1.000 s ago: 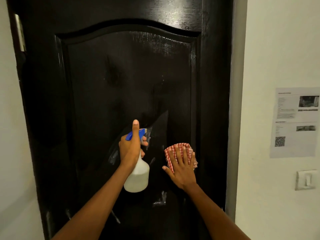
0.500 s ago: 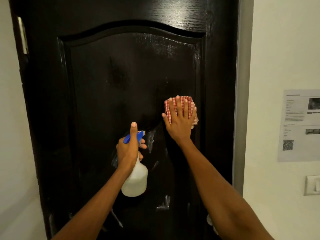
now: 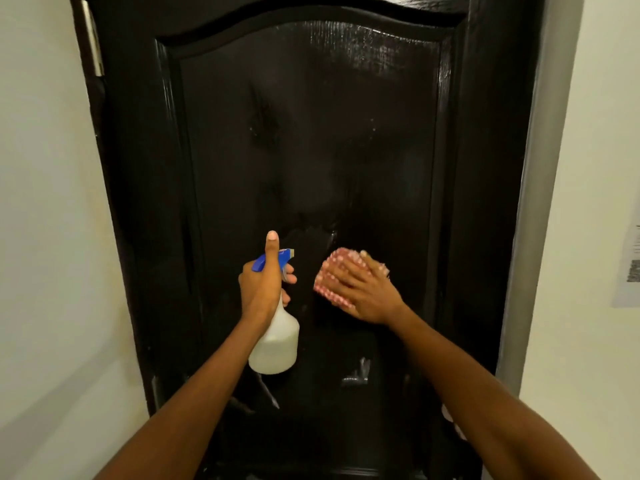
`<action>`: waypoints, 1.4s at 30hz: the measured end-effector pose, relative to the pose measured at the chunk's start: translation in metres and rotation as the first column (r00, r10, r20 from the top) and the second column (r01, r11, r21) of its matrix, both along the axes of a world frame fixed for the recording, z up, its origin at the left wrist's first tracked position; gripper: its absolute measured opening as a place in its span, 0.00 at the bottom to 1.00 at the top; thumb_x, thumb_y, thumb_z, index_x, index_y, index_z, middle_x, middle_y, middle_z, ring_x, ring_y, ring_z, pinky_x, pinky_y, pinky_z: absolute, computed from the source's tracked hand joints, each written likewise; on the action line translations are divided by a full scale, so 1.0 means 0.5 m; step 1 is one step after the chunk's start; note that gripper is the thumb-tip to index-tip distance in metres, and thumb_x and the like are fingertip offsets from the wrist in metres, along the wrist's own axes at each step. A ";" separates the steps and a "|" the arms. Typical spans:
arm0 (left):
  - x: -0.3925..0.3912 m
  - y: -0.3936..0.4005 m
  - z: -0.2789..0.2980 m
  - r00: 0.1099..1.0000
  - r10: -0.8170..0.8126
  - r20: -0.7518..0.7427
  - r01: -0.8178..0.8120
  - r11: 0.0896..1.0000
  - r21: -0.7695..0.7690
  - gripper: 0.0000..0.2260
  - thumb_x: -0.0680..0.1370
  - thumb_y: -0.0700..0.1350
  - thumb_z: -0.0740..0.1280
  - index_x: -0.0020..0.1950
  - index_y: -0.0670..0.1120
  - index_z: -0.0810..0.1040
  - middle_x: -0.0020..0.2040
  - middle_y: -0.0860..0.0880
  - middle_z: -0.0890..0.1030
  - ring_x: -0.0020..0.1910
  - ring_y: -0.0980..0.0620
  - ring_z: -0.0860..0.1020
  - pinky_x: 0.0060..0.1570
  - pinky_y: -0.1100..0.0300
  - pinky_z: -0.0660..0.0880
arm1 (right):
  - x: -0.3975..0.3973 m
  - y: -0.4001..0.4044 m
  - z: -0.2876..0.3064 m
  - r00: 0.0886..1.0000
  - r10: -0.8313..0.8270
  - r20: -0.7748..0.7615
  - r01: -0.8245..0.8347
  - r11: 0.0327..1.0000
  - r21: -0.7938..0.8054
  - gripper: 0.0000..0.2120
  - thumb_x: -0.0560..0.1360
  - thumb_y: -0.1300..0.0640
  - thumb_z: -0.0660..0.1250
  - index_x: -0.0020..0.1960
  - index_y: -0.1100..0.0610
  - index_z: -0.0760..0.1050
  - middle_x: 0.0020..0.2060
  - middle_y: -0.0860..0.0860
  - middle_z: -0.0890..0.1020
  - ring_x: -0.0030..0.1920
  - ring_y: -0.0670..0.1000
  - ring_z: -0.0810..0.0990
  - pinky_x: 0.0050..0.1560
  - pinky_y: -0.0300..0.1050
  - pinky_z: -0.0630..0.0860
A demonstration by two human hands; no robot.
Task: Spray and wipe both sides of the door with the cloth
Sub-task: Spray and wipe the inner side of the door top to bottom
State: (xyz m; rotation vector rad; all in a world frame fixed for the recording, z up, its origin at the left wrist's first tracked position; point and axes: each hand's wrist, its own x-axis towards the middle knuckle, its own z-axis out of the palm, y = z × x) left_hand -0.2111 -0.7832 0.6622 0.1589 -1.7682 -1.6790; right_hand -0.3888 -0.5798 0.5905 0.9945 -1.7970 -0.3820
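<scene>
A glossy black door point(image 3: 311, 140) with an arched inset panel fills the view. My left hand point(image 3: 264, 284) grips the neck of a white spray bottle point(image 3: 277, 344) with a blue trigger head, thumb pointing straight up, nozzle toward the door. My right hand point(image 3: 363, 289) presses a folded red-and-white checked cloth point(image 3: 327, 271) flat against the panel just right of the bottle; the fingers lie straight over the cloth and look motion-blurred. Wet streaks shine on the panel's top and lower part.
A pale wall point(image 3: 45, 237) flanks the door on the left, with a metal hinge point(image 3: 92, 39) at the top left. A grey door frame point(image 3: 533, 202) runs down the right. A printed paper sheet point(image 3: 628, 268) hangs on the right wall.
My right hand slid the cloth up the panel, then back down and leftward to beside the bottle. The left hand with the bottle stayed nearly still. The camera view shifted slightly right.
</scene>
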 end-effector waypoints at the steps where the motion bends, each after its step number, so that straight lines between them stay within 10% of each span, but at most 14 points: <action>1: -0.001 0.000 -0.003 1.000 0.001 -0.009 -0.001 1.000 0.000 0.35 0.79 0.71 0.57 0.42 0.39 0.82 0.33 0.44 0.83 0.26 0.45 0.76 0.26 0.57 0.73 | 0.005 -0.004 0.043 1.000 -0.019 -0.012 0.017 0.991 -0.134 0.31 0.79 0.41 0.64 0.79 0.47 0.62 0.79 0.53 0.62 0.80 0.59 0.55 0.76 0.70 0.47; 7: -0.008 -0.017 -0.021 0.999 0.032 -0.025 -0.032 0.999 0.030 0.33 0.78 0.70 0.58 0.42 0.41 0.82 0.34 0.44 0.83 0.29 0.44 0.77 0.29 0.55 0.75 | 0.037 -0.083 0.224 0.982 -0.104 0.158 0.189 0.572 -0.798 0.31 0.83 0.37 0.52 0.82 0.50 0.56 0.81 0.54 0.54 0.81 0.60 0.50 0.76 0.68 0.38; 13: 0.020 -0.075 -0.054 0.993 0.119 -0.004 -0.118 0.992 0.050 0.28 0.79 0.68 0.58 0.46 0.46 0.84 0.34 0.46 0.83 0.25 0.53 0.76 0.25 0.61 0.73 | 0.013 -0.181 -0.101 0.984 0.104 0.145 -0.071 0.974 -0.216 0.32 0.82 0.43 0.59 0.82 0.48 0.51 0.81 0.54 0.51 0.81 0.56 0.40 0.77 0.67 0.50; 19: 0.056 -0.145 -0.095 0.977 0.206 0.048 -0.209 0.976 0.064 0.28 0.79 0.68 0.58 0.46 0.45 0.83 0.35 0.45 0.82 0.25 0.54 0.76 0.24 0.62 0.73 | 0.002 -0.169 -0.258 0.988 0.145 0.046 -0.151 0.964 0.219 0.31 0.80 0.45 0.61 0.81 0.46 0.58 0.81 0.50 0.58 0.81 0.56 0.54 0.78 0.64 0.47; 25: 0.053 -0.185 -0.098 0.978 0.205 0.029 -0.207 0.973 0.105 0.27 0.79 0.68 0.58 0.48 0.45 0.84 0.36 0.44 0.82 0.29 0.51 0.78 0.26 0.60 0.74 | 0.003 -0.217 -0.039 0.982 0.185 -0.041 -0.189 0.964 -0.185 0.26 0.80 0.48 0.63 0.78 0.48 0.66 0.78 0.53 0.64 0.79 0.59 0.59 0.75 0.72 0.54; 30: 0.038 -0.203 -0.068 0.986 0.166 -0.034 -0.163 0.983 0.084 0.29 0.79 0.67 0.58 0.49 0.43 0.84 0.38 0.41 0.83 0.24 0.52 0.76 0.23 0.62 0.73 | 0.019 -0.247 0.201 0.999 0.023 -0.045 -0.047 0.770 -0.636 0.27 0.82 0.42 0.59 0.79 0.49 0.65 0.79 0.52 0.64 0.79 0.60 0.60 0.75 0.72 0.52; 42: 0.007 -0.299 -0.087 0.994 0.111 -0.001 -0.110 0.988 0.104 0.31 0.76 0.70 0.56 0.50 0.44 0.84 0.38 0.42 0.84 0.25 0.51 0.76 0.25 0.60 0.74 | 0.037 -0.305 -0.007 0.999 0.019 0.030 -0.002 0.876 -0.483 0.36 0.78 0.30 0.58 0.79 0.48 0.63 0.80 0.54 0.61 0.80 0.59 0.55 0.75 0.72 0.50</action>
